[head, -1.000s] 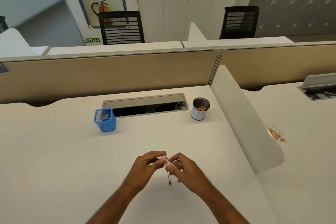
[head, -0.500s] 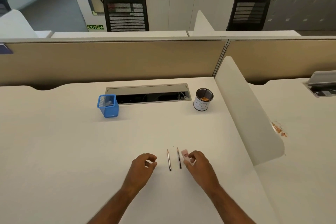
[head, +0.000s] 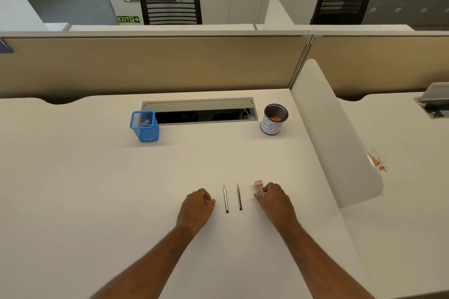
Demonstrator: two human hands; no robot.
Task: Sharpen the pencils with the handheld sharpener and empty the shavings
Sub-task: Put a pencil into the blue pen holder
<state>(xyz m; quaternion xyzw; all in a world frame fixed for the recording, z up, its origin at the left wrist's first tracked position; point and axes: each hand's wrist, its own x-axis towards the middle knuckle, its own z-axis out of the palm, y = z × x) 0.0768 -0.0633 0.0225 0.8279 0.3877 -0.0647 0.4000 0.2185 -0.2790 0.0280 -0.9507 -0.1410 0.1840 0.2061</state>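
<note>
Two dark pencils lie side by side on the white desk [head: 97, 189], sharpened tips pointing away: the left pencil [head: 225, 199] and the right pencil [head: 239, 196]. My left hand [head: 195, 209] rests curled just left of them and holds nothing. To their right, my right hand [head: 275, 201] rests on the desk with its fingertips closed on a small pink-and-clear sharpener [head: 258, 184], whose pink end sticks out past the fingers. A round mesh cup with a white label [head: 272, 126] stands at the back right, with orange shavings inside.
A blue mesh holder [head: 145, 128] stands at the back left, beside an open cable tray [head: 199, 104]. A white curved divider [head: 335, 138] bounds the desk on the right; shavings [head: 376, 161] lie on the neighbouring desk beyond it. A beige partition closes the back.
My hands held a pencil and the sharpener together a second ago. That pencil now lies beside the other, and the hands have moved apart, the right one taking the sharpener along.
</note>
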